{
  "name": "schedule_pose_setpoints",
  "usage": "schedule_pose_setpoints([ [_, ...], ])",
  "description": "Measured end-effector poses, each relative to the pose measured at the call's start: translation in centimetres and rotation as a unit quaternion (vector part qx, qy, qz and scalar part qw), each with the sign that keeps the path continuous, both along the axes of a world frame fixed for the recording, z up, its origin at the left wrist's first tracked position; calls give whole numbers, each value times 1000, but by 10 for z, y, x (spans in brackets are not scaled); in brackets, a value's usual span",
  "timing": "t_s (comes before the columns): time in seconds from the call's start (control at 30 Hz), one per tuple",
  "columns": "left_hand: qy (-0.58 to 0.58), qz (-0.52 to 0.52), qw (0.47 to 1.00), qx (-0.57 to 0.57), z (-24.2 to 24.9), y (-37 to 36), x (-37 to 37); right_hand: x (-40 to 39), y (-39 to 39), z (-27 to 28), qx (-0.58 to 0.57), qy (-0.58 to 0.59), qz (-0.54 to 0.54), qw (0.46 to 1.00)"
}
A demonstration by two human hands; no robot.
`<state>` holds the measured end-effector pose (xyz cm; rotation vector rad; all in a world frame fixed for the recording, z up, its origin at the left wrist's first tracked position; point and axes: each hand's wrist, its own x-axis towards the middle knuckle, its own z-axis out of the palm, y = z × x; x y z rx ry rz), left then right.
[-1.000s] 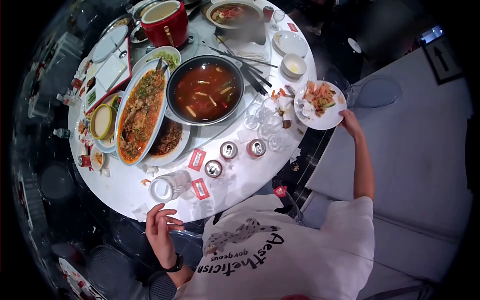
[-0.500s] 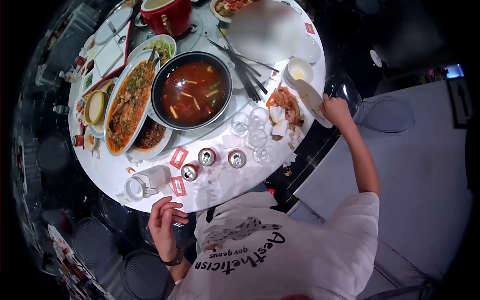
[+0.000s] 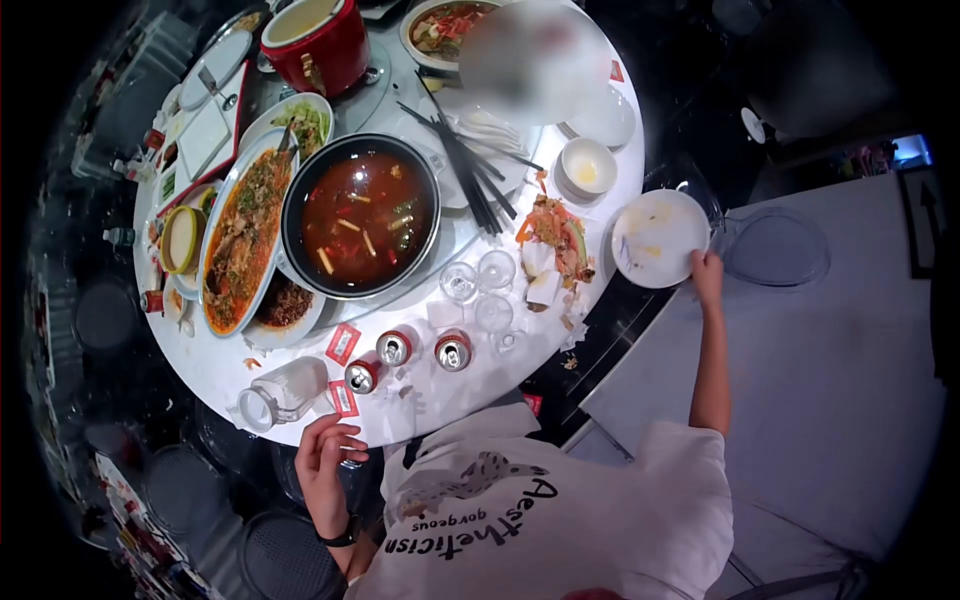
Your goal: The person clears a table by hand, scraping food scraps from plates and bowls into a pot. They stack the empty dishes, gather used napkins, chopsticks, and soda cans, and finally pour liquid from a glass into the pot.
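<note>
My right hand pinches the edge of a white plate with yellowish stains, held nearly level beyond the table's right edge. Food scraps and crumpled tissues are heaped on the table to its left, below a small white bowl. At the table's front edge my left hand is raised with loosely bent, parted fingers and holds nothing. A clear glass jar lies on its side just above it, near several red cans.
The round white table carries a pot of red soup, an oval fish dish, black chopsticks, clear glasses and a red pot. A pale surface with a transparent lid stands at the right.
My right hand has moved the plate from a steep tilt beside the small bowl to a nearly level position farther right and nearer. The view has shifted slightly. My left hand stays raised.
</note>
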<state>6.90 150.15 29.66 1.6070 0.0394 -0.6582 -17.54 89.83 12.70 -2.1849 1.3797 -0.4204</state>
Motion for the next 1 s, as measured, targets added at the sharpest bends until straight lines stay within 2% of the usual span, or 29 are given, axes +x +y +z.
schedule_pose_setpoints([
  [0.03, 3, 5, 1000, 0, 0, -2, 0, 6, -7, 21, 80, -63, -57, 993],
  [0.1, 9, 29, 999, 13, -1, -5, 0, 26, -37, 25, 178, -244, -77, 950],
  [0.13, 13, 37, 999, 13, -1, -7, -1, 45, -57, 18, 229, -299, -85, 923],
  [0.17, 16, 48, 999, 14, -1, -9, -2, 73, -72, 13, 255, -337, -123, 898],
  [0.2, 18, 53, 998, 18, 0, -13, -3, 92, -96, -1, 317, -337, -70, 884],
  [0.23, 18, 55, 998, 20, 1, -16, -4, 125, -108, -13, 333, -374, -91, 861],
  [0.43, 26, 100, 994, 42, 7, -17, -9, 252, -174, -86, 361, -322, -126, 866],
  [0.57, 19, 118, 992, 51, 13, -12, -10, 268, -198, -131, 378, -313, -134, 861],
  [0.63, 13, 122, 991, 54, 14, -9, -9, 271, -211, -150, 355, -293, -165, 872],
  [0.67, 21, 130, 991, 33, 15, -6, -8, 266, -227, -163, 354, -257, -148, 887],
  [0.77, 18, 139, 990, 8, 21, 6, -8, 266, -235, -168, 391, -265, -178, 863],
  [0.8, 8, 153, 988, 13, 23, 9, -9, 265, -247, -173, 425, -232, -190, 854],
  [0.83, -1, 164, 986, 17, 23, 13, -9, 266, -252, -177, 413, -219, -197, 862],
  [0.9, -30, 198, 980, 15, 25, 29, -9, 270, -222, -150, 301, -180, -203, 914],
  [0.93, -51, 226, 973, 17, 28, 36, -8, 265, -248, -169, 285, -192, -168, 924],
  [0.97, -69, 256, 964, 23, 28, 46, -6, 269, -226, -143, 233, -172, -161, 944],
  [1.0, -85, 279, 956, 31, 26, 60, -3, 264, -232, -139, 288, -204, -152, 923],
])
